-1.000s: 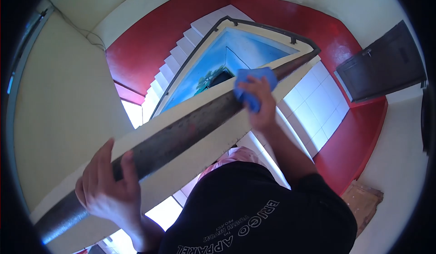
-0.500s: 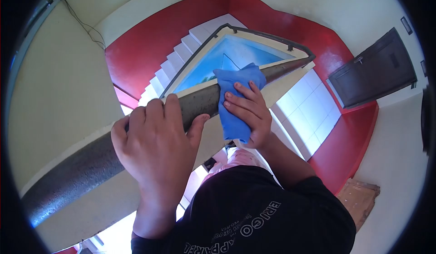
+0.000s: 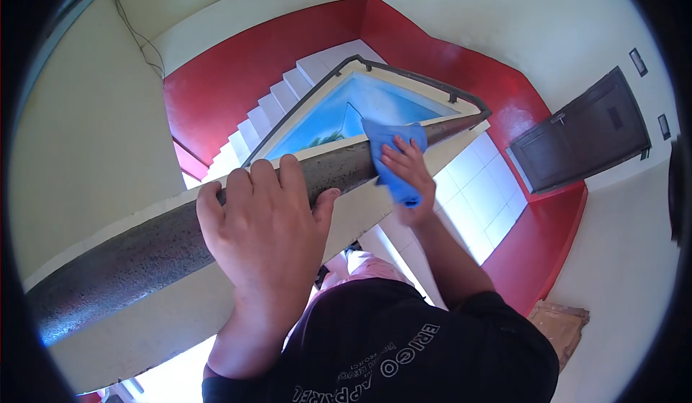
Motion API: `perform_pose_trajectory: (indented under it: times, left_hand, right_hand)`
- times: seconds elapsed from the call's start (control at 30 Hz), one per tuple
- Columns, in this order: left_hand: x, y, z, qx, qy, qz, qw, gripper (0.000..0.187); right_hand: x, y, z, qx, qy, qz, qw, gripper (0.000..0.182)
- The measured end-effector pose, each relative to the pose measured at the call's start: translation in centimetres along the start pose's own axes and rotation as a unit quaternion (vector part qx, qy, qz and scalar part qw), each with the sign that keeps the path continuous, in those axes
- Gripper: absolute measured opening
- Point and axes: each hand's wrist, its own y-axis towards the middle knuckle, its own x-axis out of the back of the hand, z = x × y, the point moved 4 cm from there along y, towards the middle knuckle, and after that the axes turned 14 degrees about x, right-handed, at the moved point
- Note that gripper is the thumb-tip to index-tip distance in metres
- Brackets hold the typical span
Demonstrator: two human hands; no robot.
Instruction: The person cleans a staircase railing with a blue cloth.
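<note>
A thick dark handrail [image 3: 137, 262] with a worn, speckled surface runs diagonally across the view on top of a cream wall. My left hand [image 3: 267, 233] is wrapped over the rail near the middle, fingers on the far side and thumb along the near side. Farther along to the right, my right hand [image 3: 412, 172] presses a crumpled blue cloth [image 3: 386, 142] onto the rail. The cloth drapes over the top, and its lower end hangs below the fingers. Part of the rail is hidden under the cloth and both hands.
White stairs [image 3: 270, 107] climb behind the rail beside a red wall band [image 3: 288, 42]. A blue painted surface [image 3: 328, 118] lies inside the triangular railing. To the right are a tiled floor [image 3: 479, 194], a dark door [image 3: 584, 133] and a brown board [image 3: 561, 324].
My right hand and the blue cloth have moved farther along the rail, away from my left hand. My left hand keeps its hold on the rail. The camera view has tilted slightly upward.
</note>
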Motion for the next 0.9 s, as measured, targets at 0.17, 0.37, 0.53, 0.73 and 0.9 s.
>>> perform_pose_trajectory:
  times: [0.17, 0.37, 0.53, 0.73, 0.9]
  left_hand:
    - [-0.1, -0.1, 0.1, 0.006, -0.006, -0.003, 1.0, 0.045]
    - [-0.2, 0.0, -0.5, 0.018, -0.005, -0.005, 1.0, 0.045]
    - [-0.3, 0.0, -0.5, 0.011, 0.007, 0.001, 1.0, 0.046]
    - [0.0, 0.7, -0.3, 0.027, 0.001, 0.02, 0.999, 0.048]
    - [0.2, 1.5, -0.1, 0.033, -0.009, 0.035, 0.999, 0.049]
  right_hand:
    - [3.9, -8.1, -15.6, -0.375, -0.104, -0.046, 0.92, 0.032]
    - [0.5, 1.1, -7.2, -0.188, -0.059, -0.006, 0.98, 0.033]
    - [1.0, 1.1, -12.1, -0.391, 0.229, 0.1, 0.886, 0.032]
    - [-2.1, 6.4, -14.0, -0.291, 0.048, 0.519, 0.803, 0.055]
    - [-7.0, 17.4, 0.0, -0.223, 0.313, 0.499, 0.777, 0.052]
